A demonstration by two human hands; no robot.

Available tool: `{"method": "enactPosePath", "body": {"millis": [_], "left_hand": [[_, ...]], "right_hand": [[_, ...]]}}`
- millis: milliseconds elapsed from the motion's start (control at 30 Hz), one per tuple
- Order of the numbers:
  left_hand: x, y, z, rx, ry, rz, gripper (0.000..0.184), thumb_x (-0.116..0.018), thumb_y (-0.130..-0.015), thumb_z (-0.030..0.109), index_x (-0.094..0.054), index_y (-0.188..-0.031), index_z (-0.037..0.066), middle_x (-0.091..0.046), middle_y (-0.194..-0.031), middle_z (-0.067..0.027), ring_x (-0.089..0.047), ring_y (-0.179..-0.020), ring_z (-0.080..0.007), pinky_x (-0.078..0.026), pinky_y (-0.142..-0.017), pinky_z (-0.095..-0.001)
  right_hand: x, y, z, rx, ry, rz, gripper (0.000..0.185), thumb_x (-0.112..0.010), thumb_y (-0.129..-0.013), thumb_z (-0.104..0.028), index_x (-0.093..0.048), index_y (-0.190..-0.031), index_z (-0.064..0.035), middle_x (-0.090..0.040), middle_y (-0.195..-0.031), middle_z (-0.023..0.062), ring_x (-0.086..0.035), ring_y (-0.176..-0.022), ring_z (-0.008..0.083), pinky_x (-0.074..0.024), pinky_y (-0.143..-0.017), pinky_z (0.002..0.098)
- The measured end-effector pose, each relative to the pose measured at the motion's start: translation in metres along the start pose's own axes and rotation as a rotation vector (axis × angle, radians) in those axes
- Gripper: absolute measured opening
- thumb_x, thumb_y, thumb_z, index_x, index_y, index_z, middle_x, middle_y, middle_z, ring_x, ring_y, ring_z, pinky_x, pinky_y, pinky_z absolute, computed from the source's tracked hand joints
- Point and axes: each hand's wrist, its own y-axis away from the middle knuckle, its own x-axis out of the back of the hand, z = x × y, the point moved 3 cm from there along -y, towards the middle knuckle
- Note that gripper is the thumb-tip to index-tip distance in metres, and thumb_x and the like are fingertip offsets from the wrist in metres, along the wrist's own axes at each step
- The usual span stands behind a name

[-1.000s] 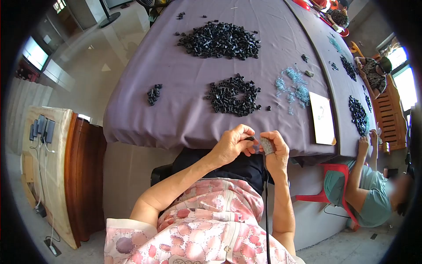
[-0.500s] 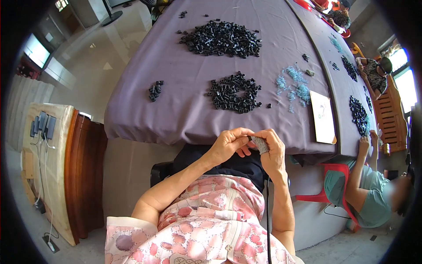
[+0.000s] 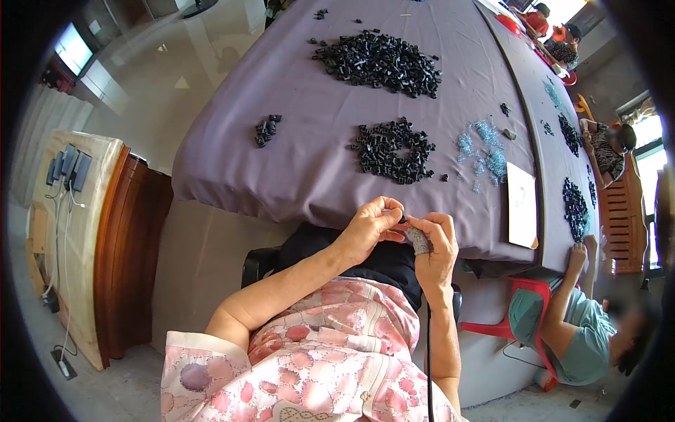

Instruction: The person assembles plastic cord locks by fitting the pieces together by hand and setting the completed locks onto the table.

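Grey and speckled, a small piece (image 3: 420, 241) sits between the thumb and curled fingers of the right hand (image 3: 437, 246), just above the worker's dark lap. Close beside it, the left hand (image 3: 376, 226) pinches a little black part (image 3: 403, 219) between thumb and forefinger, its other fingers loosely bent. Both hands meet in front of the table's near edge, fingertips almost together; whether the two pieces touch I can't make out from where I stand.

Just beyond them, mauve cloth (image 3: 309, 176) covers the table, and a loose pile of black parts (image 3: 383, 160) lies there with a bare patch in its middle. A larger black heap (image 3: 380, 63) spreads farther back, and a small cluster (image 3: 267, 131) lies off to the left. On the right are clear bluish bits (image 3: 496, 163), a small stone-like lump (image 3: 509, 133) and a pale card (image 3: 522, 204).

Past the dark seam, a person in teal (image 3: 587, 337) sits on a red chair (image 3: 538, 316), hands beside another black pile (image 3: 575, 200).
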Motion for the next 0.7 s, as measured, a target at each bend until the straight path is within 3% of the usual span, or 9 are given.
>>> {"method": "enactPosePath", "body": {"millis": [300,400,500,533,633,700], "left_hand": [[0.0,0.0,-0.011,0.076,-0.015,0.009,0.015,-0.055,-0.089,0.02,-0.05,-0.096,0.007,-0.055,-0.083,-0.0003,-0.058,-0.069,-0.0096,-0.049,-0.061,-0.0236],[0.005,-0.004,-0.016,0.08,0.156,-0.112,0.013,-0.056,-0.089,0.018,-0.051,-0.094,0.008,-0.056,-0.078,0.0,-0.057,-0.067,-0.0078,-0.046,-0.057,-0.0221],[0.004,-0.005,-0.014,0.077,0.194,-0.181,0.011,-0.056,-0.088,0.016,-0.052,-0.095,0.008,-0.056,-0.077,0.0,-0.056,-0.064,-0.0075,-0.044,-0.054,-0.0222],[0.004,-0.005,-0.013,0.083,0.187,-0.188,0.01,-0.056,-0.088,0.015,-0.053,-0.095,0.008,-0.057,-0.077,0.0,-0.056,-0.063,-0.0075,-0.044,-0.054,-0.0223],[0.003,-0.004,-0.007,0.101,0.187,-0.186,0.01,-0.056,-0.088,0.013,-0.055,-0.097,0.008,-0.058,-0.078,-0.0008,-0.056,-0.063,-0.008,-0.044,-0.054,-0.0224],[0.006,-0.006,-0.005,0.106,0.219,-0.153,0.011,-0.056,-0.088,0.012,-0.056,-0.098,0.008,-0.059,-0.078,-0.002,-0.056,-0.063,-0.0086,-0.044,-0.054,-0.0219]], "right_hand": [[0.0,0.0,0.0,0.122,0.125,0.036,0.032,-0.057,-0.057,0.008,-0.06,-0.086,-0.004,-0.052,-0.082,0.0098,-0.053,-0.073,0.0284,-0.044,-0.061,0.0352],[0.0,0.0,0.005,0.1,0.08,-0.013,0.031,-0.058,-0.059,0.01,-0.061,-0.087,-0.0043,-0.053,-0.078,0.0078,-0.054,-0.069,0.0239,-0.0435,-0.059,0.0322],[-0.001,-0.002,0.012,-0.125,-0.134,-0.099,0.028,-0.06,-0.063,0.01,-0.061,-0.087,-0.0045,-0.054,-0.076,0.005,-0.054,-0.064,0.0169,-0.0426,-0.057,0.0279],[-0.005,-0.001,0.026,-0.187,-0.286,-0.146,0.023,-0.063,-0.069,0.008,-0.061,-0.088,-0.0039,-0.056,-0.074,0.0021,-0.053,-0.063,0.009,-0.0421,-0.056,0.0229],[-0.01,-0.007,0.041,-0.501,-0.489,-0.258,0.02,-0.064,-0.072,0.006,-0.061,-0.089,-0.0035,-0.058,-0.075,0.0006,-0.052,-0.063,0.0065,-0.0424,-0.056,0.0206],[-0.005,-0.017,0.032,-0.523,-0.5,-0.272,0.013,-0.062,-0.077,0.002,-0.061,-0.089,-0.0031,-0.059,-0.076,-0.0001,-0.051,-0.063,0.0045,-0.042,-0.056,0.019]]}}
